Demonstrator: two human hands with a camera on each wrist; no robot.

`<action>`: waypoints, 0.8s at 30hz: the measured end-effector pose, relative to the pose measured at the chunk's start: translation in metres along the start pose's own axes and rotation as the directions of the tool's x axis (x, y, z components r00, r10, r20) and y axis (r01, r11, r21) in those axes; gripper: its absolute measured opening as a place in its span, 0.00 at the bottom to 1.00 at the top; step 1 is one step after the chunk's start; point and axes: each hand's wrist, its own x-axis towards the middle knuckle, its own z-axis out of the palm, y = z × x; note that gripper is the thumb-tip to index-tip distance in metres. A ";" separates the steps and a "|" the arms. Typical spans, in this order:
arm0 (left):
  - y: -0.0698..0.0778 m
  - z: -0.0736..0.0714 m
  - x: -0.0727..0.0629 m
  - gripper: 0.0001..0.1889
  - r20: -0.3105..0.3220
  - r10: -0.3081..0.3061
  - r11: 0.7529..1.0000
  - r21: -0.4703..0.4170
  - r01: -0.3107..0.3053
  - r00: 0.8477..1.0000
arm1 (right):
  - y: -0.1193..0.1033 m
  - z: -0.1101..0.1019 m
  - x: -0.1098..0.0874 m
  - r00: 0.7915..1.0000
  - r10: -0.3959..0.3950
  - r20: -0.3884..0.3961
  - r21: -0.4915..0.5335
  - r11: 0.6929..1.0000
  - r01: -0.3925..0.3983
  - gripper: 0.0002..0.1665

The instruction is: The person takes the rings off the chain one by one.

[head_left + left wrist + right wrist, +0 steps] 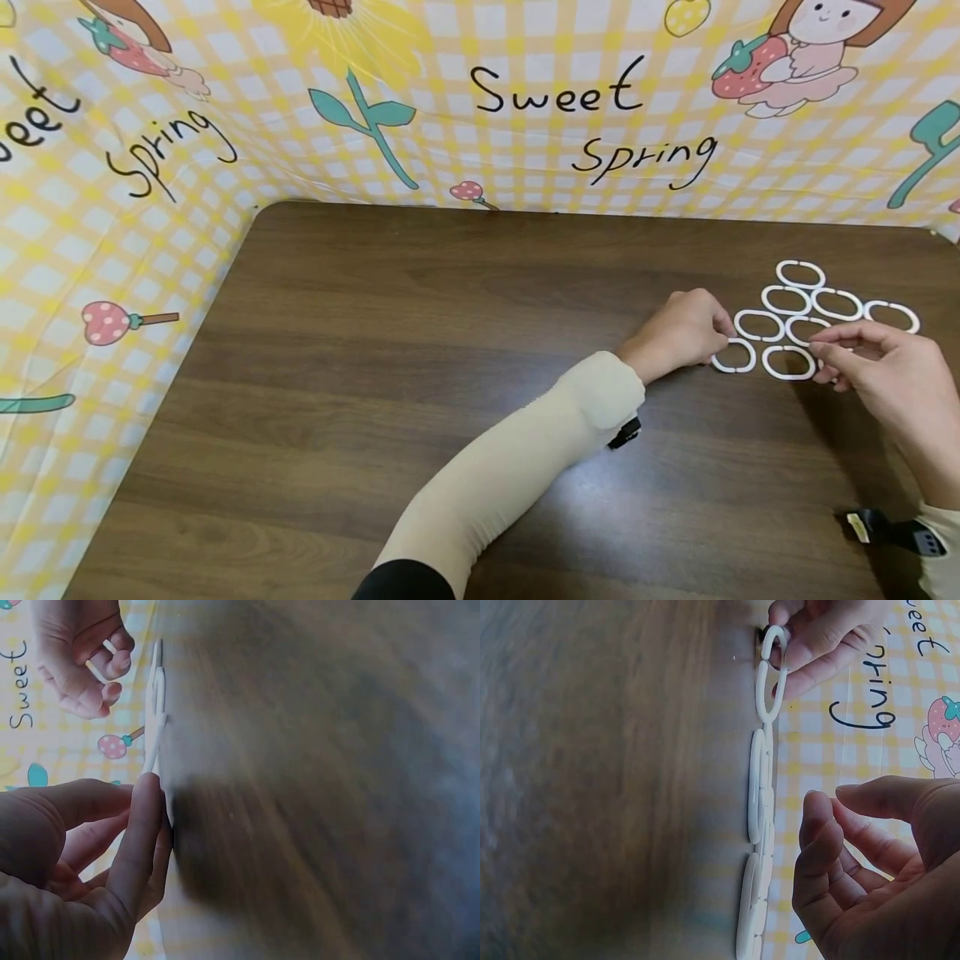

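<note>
My left hand (678, 332) pinches a white oval link ring (732, 370) with a small gap in its side, at the left of a cluster of similar rings. The right wrist view shows this ring (760, 694) tilted up off the wood. My right hand (888, 371) hovers by the cluster's right side, just beside a ring (788, 378) in the front row. Its fingers (817, 814) are loosely bent, thumb and fingertip close together, with nothing seen between them. Part of the cluster is hidden behind this hand.
Several more white rings (786, 312) lie flat in close rows on the brown wooden table (412, 350). A yellow checked cloth (540, 179) rises along the table's back and left edges. Each wrist wears a black strap (892, 533).
</note>
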 end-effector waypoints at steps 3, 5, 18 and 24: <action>0.001 0.002 0.001 0.09 -0.030 0.000 1.000 0.030 0.001 1.000 | 0.000 0.001 0.000 1.000 0.007 -0.002 -0.005 1.000 -0.007 0.28; 0.001 0.003 0.001 0.10 -0.044 0.003 0.999 0.047 -0.001 0.999 | 0.000 0.001 -0.001 1.000 0.007 -0.004 -0.002 1.000 -0.007 0.28; -0.005 0.002 0.007 0.10 -0.092 0.039 0.997 0.065 -0.033 0.995 | 0.000 0.001 -0.001 1.000 0.013 -0.006 0.029 0.999 -0.013 0.27; -0.007 -0.001 0.006 0.08 -0.077 0.046 0.998 0.047 -0.042 0.996 | 0.000 0.003 -0.002 1.000 -0.002 -0.018 0.036 0.999 0.003 0.27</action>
